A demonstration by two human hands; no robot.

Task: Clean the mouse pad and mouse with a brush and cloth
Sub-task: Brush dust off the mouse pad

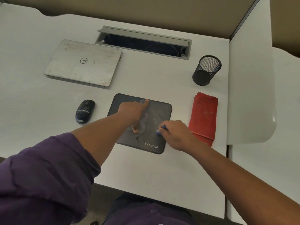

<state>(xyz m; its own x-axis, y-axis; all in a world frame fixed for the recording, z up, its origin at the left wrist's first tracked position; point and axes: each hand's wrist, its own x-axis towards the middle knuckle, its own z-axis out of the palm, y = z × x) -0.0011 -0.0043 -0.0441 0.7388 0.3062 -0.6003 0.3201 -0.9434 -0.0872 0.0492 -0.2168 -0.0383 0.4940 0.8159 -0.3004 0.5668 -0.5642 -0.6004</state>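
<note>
A white desk [146,168] fills the view, backed by a tan partition along the far edge and a white divider panel at 3 o'clock. At the middle of it lies a dark grey mouse pad [162,111] with the word "sounce" printed in its near right corner and pale dusty smears across its surface.

The left hand [132,113] reaches in from 7 o'clock, the forearm bare below a pushed-up purple sleeve [45,176]. It rests on the pad with the forefinger stretched straight toward 12 o'clock, its tip near the pad's far edge, and the thumb spread back toward 6 o'clock, its tip pressed on the pad; the other fingers are hidden under the hand.

The right hand [176,135] comes in from 4 o'clock, the wrist over the pad's right edge. Its fingers are curled around a small blue brush [163,128], of which only a blue tip and a pale blurred end show at the fingertips, down at the pad's surface on its right half.

The black mouse [85,111], streaked with pale marks, sits on the desk at 9 o'clock of the pad, apart from it. A folded red cloth [203,114] lies at 3 o'clock, just beside the pad. A closed silver laptop [82,62] lies at 11 o'clock, an open grey cable tray [142,43] at 12 o'clock, and a black mesh pen cup [207,70] at 2 o'clock.
</note>
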